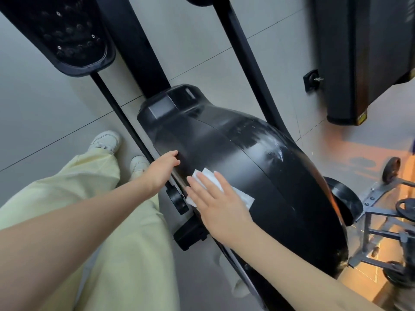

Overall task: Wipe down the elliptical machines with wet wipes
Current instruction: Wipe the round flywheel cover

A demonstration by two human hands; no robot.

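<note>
One white wet wipe (pixel 207 176) seen, laid flat on near side of black elliptical housing (pixel 247 149), pinned under spread, straight fingers of right hand (pixel 221 208); wipe edges left showing on both sides of hand. Left hand (pixel 162 169) placed just left of wipe, apart from it, fingers bent against housing's near edge; grip or mere rest cannot be told. One pedal (pixel 67 34) seen upper left; two white shoes (pixel 105 141) on tiled floor (pixel 45 104).

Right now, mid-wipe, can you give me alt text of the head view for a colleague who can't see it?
The right hand presses a white wet wipe flat against the elliptical's black flywheel housing, while the left hand rests on its near edge. Wet streaks shine higher on the housing; a black pedal shows upper left.
</note>
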